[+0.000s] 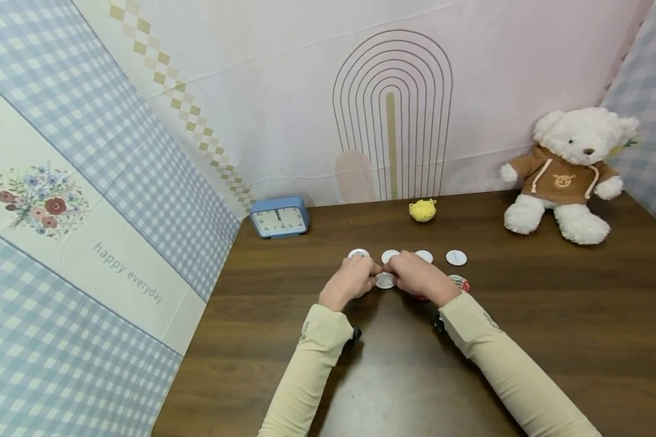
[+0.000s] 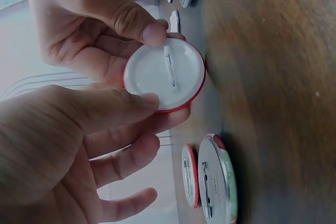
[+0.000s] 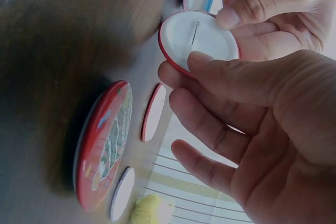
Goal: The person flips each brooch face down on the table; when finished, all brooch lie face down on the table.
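Both hands pinch one pin-back button badge (image 1: 385, 280), held between my left hand (image 1: 351, 280) and my right hand (image 1: 420, 276). Its white back with a metal pin and a red rim faces the wrist cameras. Each thumb presses on the back near the rim, fingers behind it. Several other badges lie about: white discs such as the rightmost badge (image 1: 456, 258) form a row beyond the hands. A red patterned badge (image 3: 107, 148) lies nearer, by the right hand. Two badges showing pins, a red-rimmed one (image 2: 189, 176) and a larger one (image 2: 214, 179), are beside the left hand.
A blue clock (image 1: 279, 218) stands at the table's back left. A small yellow fuzzy object (image 1: 423, 210) sits by the back wall. At the back right is a white teddy bear (image 1: 568, 176) in a brown hoodie. The wooden table (image 1: 251, 364) meets checked cloth at the left.
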Available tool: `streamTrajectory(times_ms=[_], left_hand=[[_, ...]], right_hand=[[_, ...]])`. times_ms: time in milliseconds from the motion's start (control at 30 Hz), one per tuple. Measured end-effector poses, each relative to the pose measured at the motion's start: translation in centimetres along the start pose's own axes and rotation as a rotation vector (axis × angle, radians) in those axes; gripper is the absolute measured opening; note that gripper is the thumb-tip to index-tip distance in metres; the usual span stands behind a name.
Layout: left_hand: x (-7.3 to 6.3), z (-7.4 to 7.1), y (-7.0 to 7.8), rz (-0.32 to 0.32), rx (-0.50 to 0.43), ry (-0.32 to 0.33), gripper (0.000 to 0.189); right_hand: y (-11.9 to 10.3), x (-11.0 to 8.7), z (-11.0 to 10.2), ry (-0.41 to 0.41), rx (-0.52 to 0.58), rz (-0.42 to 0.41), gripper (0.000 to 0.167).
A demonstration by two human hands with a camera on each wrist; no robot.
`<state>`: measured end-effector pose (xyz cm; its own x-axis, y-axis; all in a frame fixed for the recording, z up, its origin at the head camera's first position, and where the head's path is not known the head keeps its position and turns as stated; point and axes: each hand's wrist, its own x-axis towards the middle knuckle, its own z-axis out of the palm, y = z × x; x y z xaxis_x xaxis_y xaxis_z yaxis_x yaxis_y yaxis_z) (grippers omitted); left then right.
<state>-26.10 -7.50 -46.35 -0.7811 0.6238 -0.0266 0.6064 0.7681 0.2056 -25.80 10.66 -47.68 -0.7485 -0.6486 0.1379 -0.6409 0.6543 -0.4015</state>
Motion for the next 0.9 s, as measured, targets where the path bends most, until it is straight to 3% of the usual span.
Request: streamTrajectory(times_ms=[533,900], left_hand=[[0.7,1.0,0.0,-0.017,0.041,-0.017,0.012],[0.8,1.3,0.3,-0.067,0.009,-0.049,0.012]], right_hand=[[-0.1,0.4,0.4,-0.063,0.009,0.106,0.021],[-0.1,0.6,0.5,-0.112,0.007,0.177,0.017]])
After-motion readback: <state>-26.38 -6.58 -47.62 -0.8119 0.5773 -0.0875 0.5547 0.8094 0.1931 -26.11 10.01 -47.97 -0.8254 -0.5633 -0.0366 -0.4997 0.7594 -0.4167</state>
